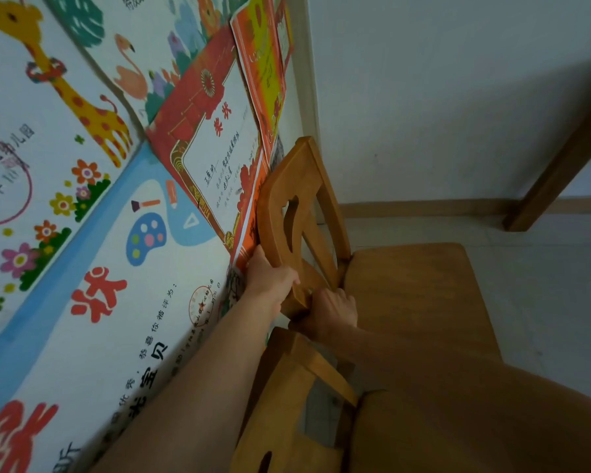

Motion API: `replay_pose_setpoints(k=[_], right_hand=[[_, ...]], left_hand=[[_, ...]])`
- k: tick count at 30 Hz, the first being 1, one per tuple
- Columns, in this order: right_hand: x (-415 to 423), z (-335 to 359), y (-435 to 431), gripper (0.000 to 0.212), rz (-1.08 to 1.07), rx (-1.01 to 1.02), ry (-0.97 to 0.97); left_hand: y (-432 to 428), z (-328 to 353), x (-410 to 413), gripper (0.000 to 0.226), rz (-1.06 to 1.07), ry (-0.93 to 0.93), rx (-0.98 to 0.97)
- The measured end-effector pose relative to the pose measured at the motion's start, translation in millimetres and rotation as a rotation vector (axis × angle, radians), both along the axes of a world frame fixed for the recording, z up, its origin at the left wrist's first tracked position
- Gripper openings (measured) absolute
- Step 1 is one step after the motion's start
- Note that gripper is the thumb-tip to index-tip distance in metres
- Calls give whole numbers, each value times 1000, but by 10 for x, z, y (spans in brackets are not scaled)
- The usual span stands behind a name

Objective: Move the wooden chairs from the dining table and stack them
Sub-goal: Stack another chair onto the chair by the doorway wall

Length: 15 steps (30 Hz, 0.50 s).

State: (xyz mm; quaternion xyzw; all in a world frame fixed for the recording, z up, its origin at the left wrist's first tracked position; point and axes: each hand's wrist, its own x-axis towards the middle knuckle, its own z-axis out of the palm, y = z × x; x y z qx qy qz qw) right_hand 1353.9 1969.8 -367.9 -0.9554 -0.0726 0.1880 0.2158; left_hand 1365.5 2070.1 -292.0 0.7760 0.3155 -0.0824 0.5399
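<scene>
Your left hand and right hand are both closed on the near end of the far chair's backrest, which runs away from you along the poster-covered wall at left. A second chair sits nearer, under your forearms. Both chairs' legs are hidden; a table leg stands far right.

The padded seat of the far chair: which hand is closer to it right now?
Right. The right hand grips the backrest at its lower end, beside the seat. The left hand grips the backrest's wall-side edge, farther away.
</scene>
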Motion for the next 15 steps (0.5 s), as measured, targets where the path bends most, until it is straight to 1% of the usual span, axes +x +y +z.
replay_pose_setpoints(k=[3,7,10,13,15], right_hand=[[22,9,2,50,9,11,39],[86,23,-3,65,11,73,198],[108,35,25,69,-5,141,274],[117,28,23,74,-4,155,302],[105,24,-1,72,14,141,290]], left_hand=[[-13,11,-16,85,4,-9,16],[-31,27,-42,86,6,-14,30],[-43,39,-44,87,-3,-4,27],[-34,38,-66,87,-17,-4,37],[-31,26,-92,86,-19,-6,41]])
